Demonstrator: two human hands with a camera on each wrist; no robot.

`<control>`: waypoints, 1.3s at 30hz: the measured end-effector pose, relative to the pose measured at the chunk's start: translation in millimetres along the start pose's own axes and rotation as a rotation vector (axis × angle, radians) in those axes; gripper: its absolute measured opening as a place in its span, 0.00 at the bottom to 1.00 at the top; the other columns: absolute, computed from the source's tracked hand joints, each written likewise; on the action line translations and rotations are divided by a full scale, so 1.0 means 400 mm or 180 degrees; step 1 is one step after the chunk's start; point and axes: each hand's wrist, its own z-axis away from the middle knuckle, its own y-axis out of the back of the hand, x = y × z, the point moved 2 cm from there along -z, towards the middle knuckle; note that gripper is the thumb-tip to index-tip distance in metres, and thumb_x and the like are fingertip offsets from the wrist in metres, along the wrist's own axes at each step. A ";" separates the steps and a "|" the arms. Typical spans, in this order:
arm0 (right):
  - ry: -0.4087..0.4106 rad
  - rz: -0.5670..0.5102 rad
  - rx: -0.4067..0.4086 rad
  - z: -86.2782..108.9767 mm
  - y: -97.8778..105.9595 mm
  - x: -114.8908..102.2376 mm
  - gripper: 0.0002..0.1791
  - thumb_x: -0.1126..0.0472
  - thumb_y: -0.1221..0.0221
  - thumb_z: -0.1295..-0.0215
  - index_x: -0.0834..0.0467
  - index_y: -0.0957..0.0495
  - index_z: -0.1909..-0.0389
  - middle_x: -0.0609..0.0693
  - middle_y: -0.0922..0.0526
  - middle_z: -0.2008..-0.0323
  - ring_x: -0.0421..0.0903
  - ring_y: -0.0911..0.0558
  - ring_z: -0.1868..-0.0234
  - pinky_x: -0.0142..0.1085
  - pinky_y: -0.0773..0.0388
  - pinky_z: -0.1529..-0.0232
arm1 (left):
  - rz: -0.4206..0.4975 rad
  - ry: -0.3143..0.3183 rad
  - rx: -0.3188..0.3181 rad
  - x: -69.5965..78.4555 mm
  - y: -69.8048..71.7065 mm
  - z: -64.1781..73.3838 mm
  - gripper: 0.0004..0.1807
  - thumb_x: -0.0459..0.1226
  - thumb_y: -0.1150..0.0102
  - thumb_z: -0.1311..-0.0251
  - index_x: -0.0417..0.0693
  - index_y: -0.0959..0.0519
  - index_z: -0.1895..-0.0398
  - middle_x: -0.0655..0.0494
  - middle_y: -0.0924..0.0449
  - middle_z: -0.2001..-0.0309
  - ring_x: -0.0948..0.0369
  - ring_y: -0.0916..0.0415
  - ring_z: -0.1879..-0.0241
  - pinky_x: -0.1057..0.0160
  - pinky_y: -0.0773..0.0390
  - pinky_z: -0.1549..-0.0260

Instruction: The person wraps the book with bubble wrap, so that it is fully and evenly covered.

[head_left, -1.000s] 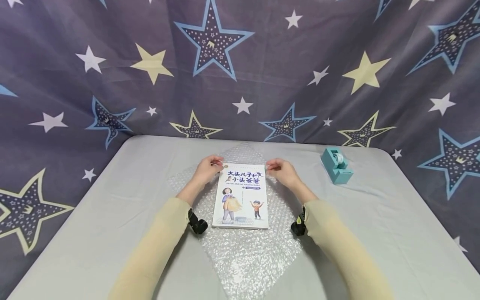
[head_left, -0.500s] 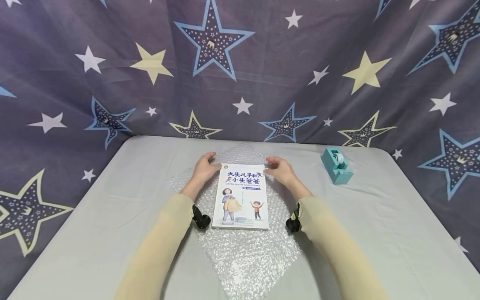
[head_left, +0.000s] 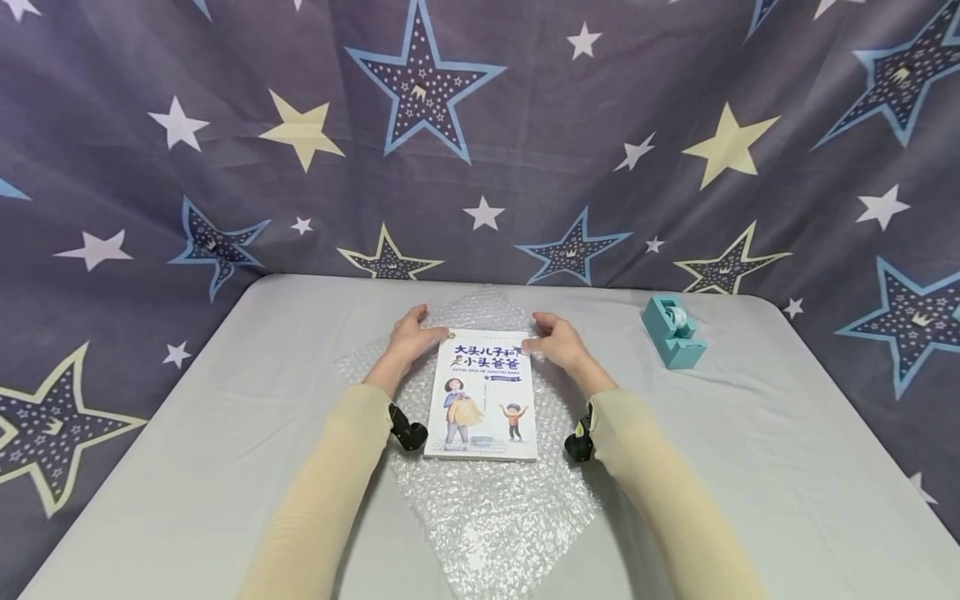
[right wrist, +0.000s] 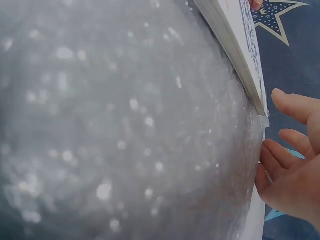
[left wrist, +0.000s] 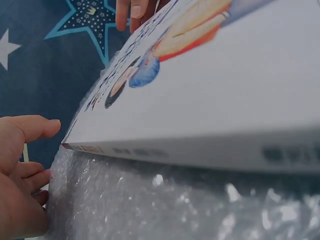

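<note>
Curtain: dark, star-patterned, hung behind the table. Table: covered in pale cloth. Sleeves: two, cream, reaching in over the table. Bubble wrap: one clear sheet, laid cornerwise. Book: white cover, blue lettering, two drawn figures; lies face up on the wrap, between the hands. Left hand: at the book's far left corner, fingers loose, thumb held apart from them. Right hand: at the far right corner, fingers relaxed and slightly bent, thumb apart; whether either thumb touches the book, I cannot tell. Tape dispenser: teal, on the table, well right of the book. Wrist cameras: two, black, one per wrist. Tape roll: whitish, seated in the dispenser.
</note>
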 end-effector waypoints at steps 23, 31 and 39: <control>-0.0053 -0.0272 0.0217 -0.005 0.019 -0.019 0.36 0.67 0.41 0.45 0.63 0.44 0.35 0.62 0.29 0.44 0.54 0.30 0.45 0.43 0.33 0.45 | 0.0714 -0.0301 0.0060 0.010 0.028 -0.001 0.33 0.34 0.44 0.46 0.40 0.41 0.36 0.43 0.35 0.45 0.51 0.37 0.44 0.57 0.38 0.42; -0.0001 -0.0364 0.0189 0.000 0.016 -0.024 0.36 0.69 0.42 0.44 0.63 0.45 0.35 0.63 0.28 0.47 0.56 0.30 0.45 0.44 0.33 0.45 | 0.0598 -0.0416 -0.0013 0.007 0.032 0.010 0.27 0.34 0.45 0.44 0.38 0.35 0.39 0.42 0.33 0.47 0.51 0.37 0.46 0.56 0.38 0.44; 0.0173 -0.0321 0.0197 0.003 0.008 -0.025 0.30 0.70 0.43 0.45 0.64 0.37 0.39 0.64 0.27 0.51 0.57 0.29 0.48 0.44 0.31 0.48 | 0.0394 -0.0485 -0.0107 -0.001 0.039 0.010 0.22 0.35 0.47 0.42 0.38 0.30 0.43 0.43 0.31 0.48 0.53 0.35 0.49 0.57 0.35 0.47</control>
